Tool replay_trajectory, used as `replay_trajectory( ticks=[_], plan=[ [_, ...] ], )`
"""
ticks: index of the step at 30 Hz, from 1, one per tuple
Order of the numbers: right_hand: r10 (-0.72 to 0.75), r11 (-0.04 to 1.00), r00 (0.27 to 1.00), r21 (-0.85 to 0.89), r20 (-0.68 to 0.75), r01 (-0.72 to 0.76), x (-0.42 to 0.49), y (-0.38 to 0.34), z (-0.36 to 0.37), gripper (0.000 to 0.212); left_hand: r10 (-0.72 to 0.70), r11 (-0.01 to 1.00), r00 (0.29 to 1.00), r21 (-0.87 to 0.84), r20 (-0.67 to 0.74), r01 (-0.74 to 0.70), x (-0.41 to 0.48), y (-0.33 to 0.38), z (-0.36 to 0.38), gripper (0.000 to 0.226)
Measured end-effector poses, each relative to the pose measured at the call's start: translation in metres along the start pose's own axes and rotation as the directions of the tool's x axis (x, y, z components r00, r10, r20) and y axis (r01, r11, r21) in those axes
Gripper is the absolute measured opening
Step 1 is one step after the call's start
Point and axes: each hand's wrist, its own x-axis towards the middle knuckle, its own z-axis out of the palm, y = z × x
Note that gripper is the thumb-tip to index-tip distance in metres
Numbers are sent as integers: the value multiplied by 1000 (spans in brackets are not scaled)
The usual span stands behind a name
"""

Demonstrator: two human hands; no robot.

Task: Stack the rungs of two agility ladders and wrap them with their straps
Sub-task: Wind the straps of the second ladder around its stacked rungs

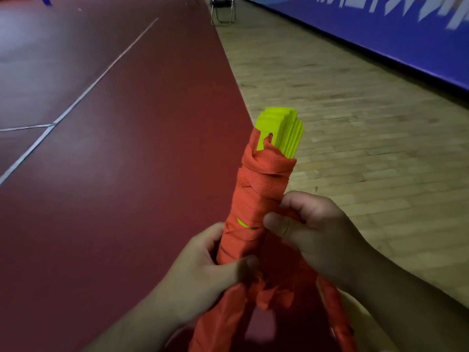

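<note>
Stack of rungs [284,128] held above floor [132,189], bound in orange strap [258,189] | left grip [203,265] curled round lower stack | right grip [312,229] pinching strap | advice: hold tension, overlap turns, tuck tail

Red floor [127,153] with white lines [100,78] on my left, wood floor [342,118] right, blue wall [368,39] beyond; far off, perhaps a chair [223,11].

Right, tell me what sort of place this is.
Probably an indoor sports hall: dark red court flooring with a white painted line, a pale wooden plank floor beside it, and a blue wall banner with white lettering.
</note>
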Motion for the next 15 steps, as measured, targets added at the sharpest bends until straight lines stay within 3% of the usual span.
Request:
replay_trajectory(
  ticks=[2,6,8,12,13,15],
  plan=[
    [0,1000,1000,14,9,0,0,-3,0,15,7,999,1000,-40,8,-7,0,3,0,40],
    [13,1000,998,-16,67,-12,0,-6,-2,4,-32,994,998,-110,-54,25,-1,2,-2,51],
    [14,1000,993,-26,118,-11,0,-7,-1,10,-56,990,998,-134,-36,50,-2,2,-4,54],
    [85,986,984,127,154,-105,-1,-7,-6,5,-35,995,997,-92,70,41,-2,3,-8,31],
    [97,981,985,153,144,-119,0,-6,-6,13,-42,987,993,-147,110,58,-2,3,-7,30],
    [135,967,978,193,159,-164,0,-2,-7,59,-52,971,982,-223,179,92,-3,4,-3,34]
  ],
)
